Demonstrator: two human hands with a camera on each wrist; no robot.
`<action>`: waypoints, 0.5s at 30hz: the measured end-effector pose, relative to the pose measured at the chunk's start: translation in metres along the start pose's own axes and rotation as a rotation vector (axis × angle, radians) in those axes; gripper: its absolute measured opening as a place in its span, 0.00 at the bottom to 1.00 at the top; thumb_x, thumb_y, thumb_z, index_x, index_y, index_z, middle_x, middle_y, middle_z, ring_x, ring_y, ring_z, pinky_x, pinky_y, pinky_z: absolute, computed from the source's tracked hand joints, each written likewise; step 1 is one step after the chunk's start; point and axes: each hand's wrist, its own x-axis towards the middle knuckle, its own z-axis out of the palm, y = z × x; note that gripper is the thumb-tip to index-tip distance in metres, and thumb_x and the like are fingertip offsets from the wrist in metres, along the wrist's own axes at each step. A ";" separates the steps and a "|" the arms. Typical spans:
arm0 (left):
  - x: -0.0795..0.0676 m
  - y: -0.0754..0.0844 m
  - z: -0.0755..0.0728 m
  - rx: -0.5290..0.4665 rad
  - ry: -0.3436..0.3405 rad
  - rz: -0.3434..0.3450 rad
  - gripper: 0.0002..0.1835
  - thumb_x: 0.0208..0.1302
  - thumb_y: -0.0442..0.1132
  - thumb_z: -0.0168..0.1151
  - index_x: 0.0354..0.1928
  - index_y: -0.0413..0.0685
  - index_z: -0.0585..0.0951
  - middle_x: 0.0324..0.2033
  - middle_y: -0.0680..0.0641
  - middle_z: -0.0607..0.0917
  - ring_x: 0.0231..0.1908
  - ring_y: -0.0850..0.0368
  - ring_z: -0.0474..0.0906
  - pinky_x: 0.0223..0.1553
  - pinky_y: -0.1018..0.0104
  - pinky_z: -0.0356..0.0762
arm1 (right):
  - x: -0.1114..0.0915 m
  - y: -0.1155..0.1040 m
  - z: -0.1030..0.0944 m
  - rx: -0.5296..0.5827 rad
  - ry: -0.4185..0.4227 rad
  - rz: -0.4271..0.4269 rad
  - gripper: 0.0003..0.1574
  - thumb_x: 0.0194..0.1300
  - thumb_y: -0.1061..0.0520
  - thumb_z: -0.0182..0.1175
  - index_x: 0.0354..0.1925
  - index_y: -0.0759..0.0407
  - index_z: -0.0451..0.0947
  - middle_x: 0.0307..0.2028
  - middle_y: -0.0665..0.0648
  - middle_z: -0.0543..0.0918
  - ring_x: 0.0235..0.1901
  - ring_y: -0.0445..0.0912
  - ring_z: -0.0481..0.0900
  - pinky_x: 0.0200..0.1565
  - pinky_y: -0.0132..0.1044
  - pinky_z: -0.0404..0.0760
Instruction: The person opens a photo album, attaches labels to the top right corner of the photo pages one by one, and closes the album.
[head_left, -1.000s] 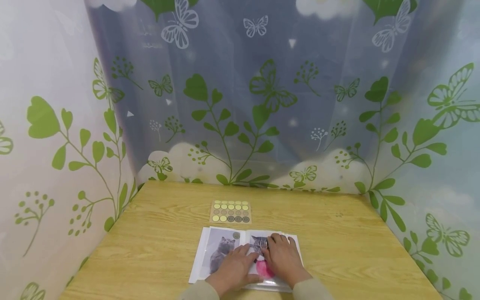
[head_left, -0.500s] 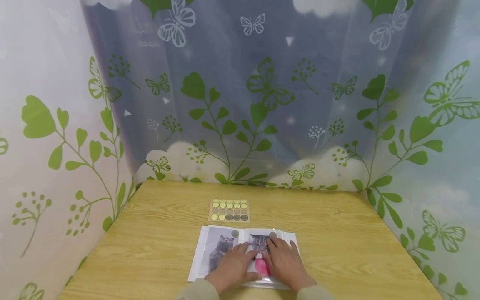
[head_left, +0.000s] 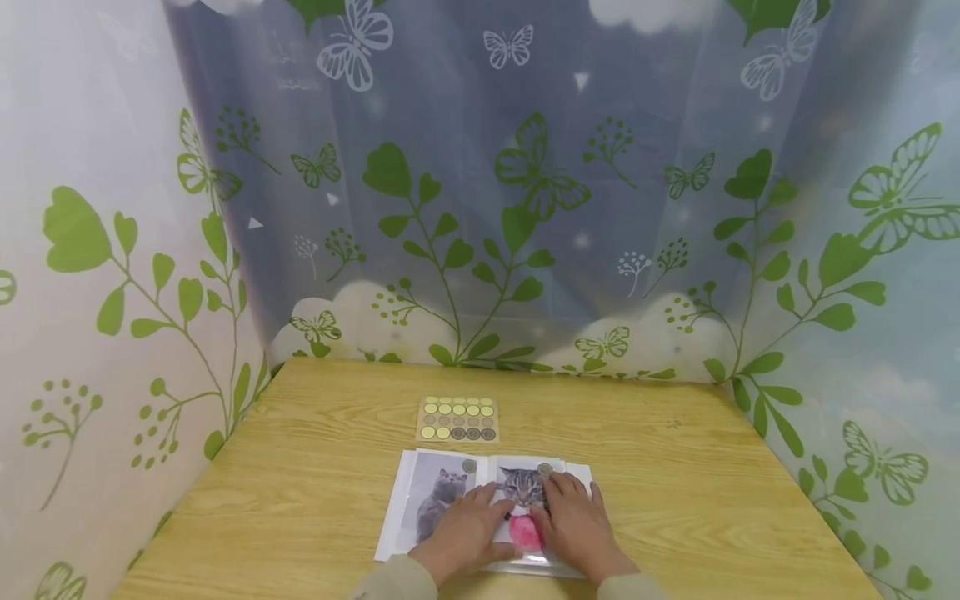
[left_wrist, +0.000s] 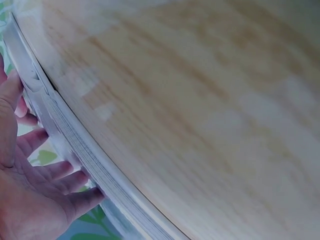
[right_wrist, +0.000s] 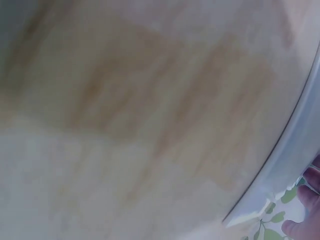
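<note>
A photo album (head_left: pixel 392 533) lies spread on the wooden table, a grey cat picture (head_left: pixel 435 504) on its left page and a tabby cat picture with a pink patch (head_left: pixel 525 533) on its right. Each picture has a dark round sticker (head_left: pixel 544 469) near its upper right corner. My left hand (head_left: pixel 462 533) rests across the middle of the album, fingers extended. On the right page lies my right hand (head_left: pixel 579 525), fingertips just below the sticker. In the left wrist view the left hand (left_wrist: pixel 37 190) touches the stacked page edges (left_wrist: pixel 85 140); the right wrist view catches part of the right hand (right_wrist: pixel 309 207).
Beyond the album is a tan sheet of round stickers (head_left: pixel 458 419) in rows, some yellow, some dark. The wooden table (head_left: pixel 697 492) extends to both sides. A curtain with leaves and butterflies (head_left: pixel 480 208) hangs behind it and at both sides.
My right hand has slid a little to the right, uncovering the round sticker and more of the tabby cat's face. My left hand stays nearly in place.
</note>
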 end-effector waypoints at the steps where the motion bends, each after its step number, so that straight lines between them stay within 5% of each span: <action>1: 0.000 0.000 0.000 -0.005 0.000 -0.001 0.40 0.56 0.67 0.64 0.66 0.54 0.75 0.68 0.39 0.70 0.65 0.40 0.68 0.63 0.45 0.70 | 0.001 0.001 0.000 0.000 0.001 0.002 0.35 0.71 0.44 0.57 0.66 0.65 0.71 0.61 0.65 0.74 0.63 0.61 0.68 0.64 0.70 0.59; 15: -0.002 0.002 -0.005 -0.034 0.005 0.003 0.39 0.57 0.67 0.64 0.65 0.53 0.76 0.67 0.37 0.70 0.64 0.39 0.69 0.62 0.44 0.70 | 0.008 0.005 -0.002 -0.035 -0.021 -0.010 0.35 0.71 0.41 0.57 0.62 0.66 0.74 0.56 0.65 0.75 0.62 0.61 0.70 0.64 0.67 0.62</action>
